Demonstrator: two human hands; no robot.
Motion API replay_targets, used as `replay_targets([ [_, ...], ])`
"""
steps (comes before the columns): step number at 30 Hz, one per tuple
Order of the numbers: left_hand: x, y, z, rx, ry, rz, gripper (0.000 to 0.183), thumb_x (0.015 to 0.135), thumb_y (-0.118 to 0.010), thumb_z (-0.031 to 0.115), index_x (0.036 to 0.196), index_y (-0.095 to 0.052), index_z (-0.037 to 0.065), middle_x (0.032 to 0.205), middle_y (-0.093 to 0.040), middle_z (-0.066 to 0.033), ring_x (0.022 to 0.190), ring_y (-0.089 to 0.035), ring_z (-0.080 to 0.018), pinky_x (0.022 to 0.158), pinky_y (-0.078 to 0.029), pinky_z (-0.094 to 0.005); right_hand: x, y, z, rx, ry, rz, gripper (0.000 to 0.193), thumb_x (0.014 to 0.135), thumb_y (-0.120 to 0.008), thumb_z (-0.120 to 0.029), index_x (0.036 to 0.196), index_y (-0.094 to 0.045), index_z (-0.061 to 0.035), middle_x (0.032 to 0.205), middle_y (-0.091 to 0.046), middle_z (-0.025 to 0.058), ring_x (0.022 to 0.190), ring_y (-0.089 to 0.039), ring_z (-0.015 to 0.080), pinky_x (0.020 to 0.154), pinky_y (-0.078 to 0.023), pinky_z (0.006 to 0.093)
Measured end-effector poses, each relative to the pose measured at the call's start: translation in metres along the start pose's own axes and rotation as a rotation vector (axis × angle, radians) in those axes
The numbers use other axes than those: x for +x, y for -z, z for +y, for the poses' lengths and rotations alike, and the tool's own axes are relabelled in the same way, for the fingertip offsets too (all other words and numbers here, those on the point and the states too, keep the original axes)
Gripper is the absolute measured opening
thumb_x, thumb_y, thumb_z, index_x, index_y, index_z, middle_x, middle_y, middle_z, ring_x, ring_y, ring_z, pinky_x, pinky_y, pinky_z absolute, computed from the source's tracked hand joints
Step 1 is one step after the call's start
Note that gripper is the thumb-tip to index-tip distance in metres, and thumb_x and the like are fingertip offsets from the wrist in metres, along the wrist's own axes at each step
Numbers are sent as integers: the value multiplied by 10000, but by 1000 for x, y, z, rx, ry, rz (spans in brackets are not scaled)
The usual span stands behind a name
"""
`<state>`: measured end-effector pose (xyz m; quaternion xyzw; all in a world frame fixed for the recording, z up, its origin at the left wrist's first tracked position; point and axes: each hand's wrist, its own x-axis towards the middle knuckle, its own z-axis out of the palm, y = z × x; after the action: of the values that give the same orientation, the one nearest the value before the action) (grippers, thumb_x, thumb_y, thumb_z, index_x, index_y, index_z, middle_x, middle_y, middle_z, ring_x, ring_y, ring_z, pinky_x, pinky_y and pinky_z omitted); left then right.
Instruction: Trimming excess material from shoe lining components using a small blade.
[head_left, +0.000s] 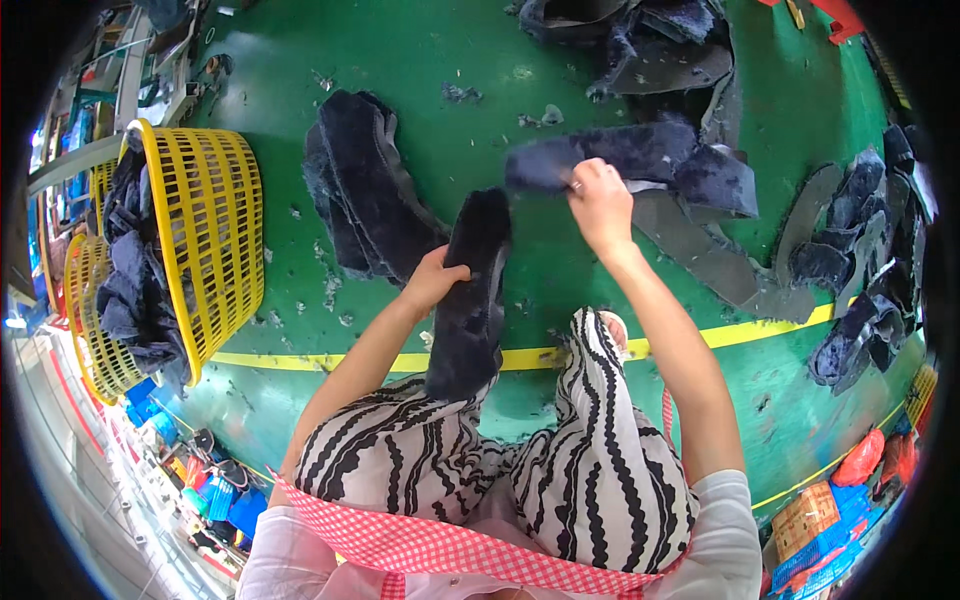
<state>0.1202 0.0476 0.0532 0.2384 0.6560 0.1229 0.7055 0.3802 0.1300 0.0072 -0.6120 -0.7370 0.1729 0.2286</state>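
Note:
My left hand (432, 280) is closed on the edge of a dark navy plush fabric strip (470, 325), thumb on top. The strip stands lengthwise over my left knee. Farther out to the right, my right hand (603, 208) pinches a second plush strip (650, 150), whose left end is blurred by motion. This one lies crosswise, over a loose grey-backed strip (690, 240) on the green floor. Just beyond my left hand sits a stack of curved plush strips (365, 190), some lying over others.
A yellow plastic basket (212, 225) holding dark fabric stands at the left. Fabric scraps (670, 60) heap at the far side, and another scrap pile (850, 255) lies at the right. A yellow line (530, 358) crosses the green floor (450, 140), which has lint on it.

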Motion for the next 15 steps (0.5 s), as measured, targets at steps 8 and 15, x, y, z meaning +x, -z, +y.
replay_targets([
  [8, -1, -9, 46, -778, 420, -500, 393, 857, -563, 249, 1186, -552, 32, 1123, -611, -84, 1004, -592, -205, 869, -482, -343, -63, 72, -98, 876, 295, -541, 254, 587, -626, 10, 812, -524, -48, 866, -564, 63, 820, -560, 282, 734, -469, 357],
  [15, -20, -6, 38, -81, 40, -100, 448, 738, -692, 150, 1156, -572, 39, 1062, -619, -58, 950, -580, -155, 846, -456, -305, -73, 65, -81, 1264, -653, -762, 352, 931, -439, -397, 794, -434, -73, 571, -384, -2, 467, -361, 111, 433, -322, 259],
])
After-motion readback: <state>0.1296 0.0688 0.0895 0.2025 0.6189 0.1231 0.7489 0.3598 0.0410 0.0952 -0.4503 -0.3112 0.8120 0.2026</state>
